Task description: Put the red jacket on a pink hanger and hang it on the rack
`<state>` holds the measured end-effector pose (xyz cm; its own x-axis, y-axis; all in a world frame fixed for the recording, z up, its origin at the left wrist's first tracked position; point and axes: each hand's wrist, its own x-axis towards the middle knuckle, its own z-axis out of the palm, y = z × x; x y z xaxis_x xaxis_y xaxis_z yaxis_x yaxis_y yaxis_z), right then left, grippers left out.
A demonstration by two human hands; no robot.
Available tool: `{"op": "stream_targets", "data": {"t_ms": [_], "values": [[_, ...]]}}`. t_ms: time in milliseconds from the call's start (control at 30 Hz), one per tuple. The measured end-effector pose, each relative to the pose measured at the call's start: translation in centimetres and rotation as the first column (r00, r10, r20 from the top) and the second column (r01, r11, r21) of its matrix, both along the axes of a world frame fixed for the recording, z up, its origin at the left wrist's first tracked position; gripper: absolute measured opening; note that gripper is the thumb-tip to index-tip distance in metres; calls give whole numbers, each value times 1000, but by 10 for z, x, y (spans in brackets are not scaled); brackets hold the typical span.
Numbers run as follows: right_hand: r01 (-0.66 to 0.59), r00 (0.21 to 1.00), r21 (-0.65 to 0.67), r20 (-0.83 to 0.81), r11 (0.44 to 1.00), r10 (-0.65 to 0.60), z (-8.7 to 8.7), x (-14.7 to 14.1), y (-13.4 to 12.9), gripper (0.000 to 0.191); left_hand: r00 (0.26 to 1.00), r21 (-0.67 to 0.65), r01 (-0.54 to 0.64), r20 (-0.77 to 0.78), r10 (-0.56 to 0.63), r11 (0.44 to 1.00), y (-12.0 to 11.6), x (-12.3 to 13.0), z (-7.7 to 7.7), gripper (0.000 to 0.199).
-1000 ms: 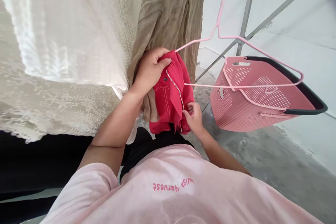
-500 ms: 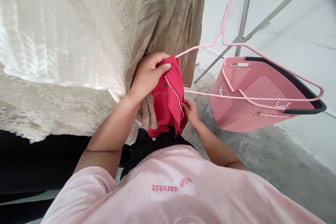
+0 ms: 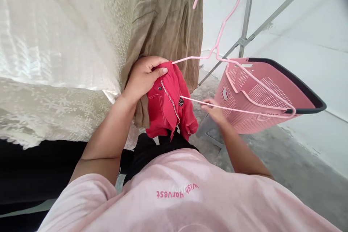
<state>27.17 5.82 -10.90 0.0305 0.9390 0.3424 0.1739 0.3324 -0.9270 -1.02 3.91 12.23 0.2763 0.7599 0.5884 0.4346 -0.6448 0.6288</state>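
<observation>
**Red garment going onto the pink hanger**

Head view: at frame centre, the left hand has its fingers clamped on the red garment. The right hand pinches the pink hanger by its lower bar (basket behind). Threading seems underway; next, judging by this, the bar must slide further in.

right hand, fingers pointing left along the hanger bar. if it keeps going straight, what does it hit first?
Probably the red garment: the right hand lies on the pink hanger, whose bar runs into that cloth, gripped by the left hand. Depth is unclear.
</observation>
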Motion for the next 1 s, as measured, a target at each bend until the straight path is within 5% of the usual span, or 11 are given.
{"op": "stream_targets", "data": {"t_ms": [133, 233, 333, 467, 700, 1000], "values": [[-99, 987, 16, 127, 995, 96, -19, -62, -22, 63, 1000, 5, -8, 3, 8, 1000, -1, 5, 0, 14], [-48, 974, 77, 225, 996, 29, -33, -89, -25, 47, 1000, 11, -10, -1, 10, 1000, 0, 2, 0, 14], [11, 979, 86, 203, 996, -29, -40, -87, -15, 27, 1000, 11, -19, -4, 19, 1000, 1, -4, 0, 14], [62, 987, 99, 144, 993, -76, -38, -53, 5, 37, 1000, 7, 2, -8, -2, 1000, -2, -10, 1, 14], [92, 988, 218, 105, 972, -117, -1, 19, 13, 44, 986, 16, 68, -152, -65, 998, 1, -18, 0, 16], [286, 897, 362, 223, 887, -380, 70, 57, -2, 34, 906, 124, 140, -416, -77, 982, 19, -30, -6, 26]]}}
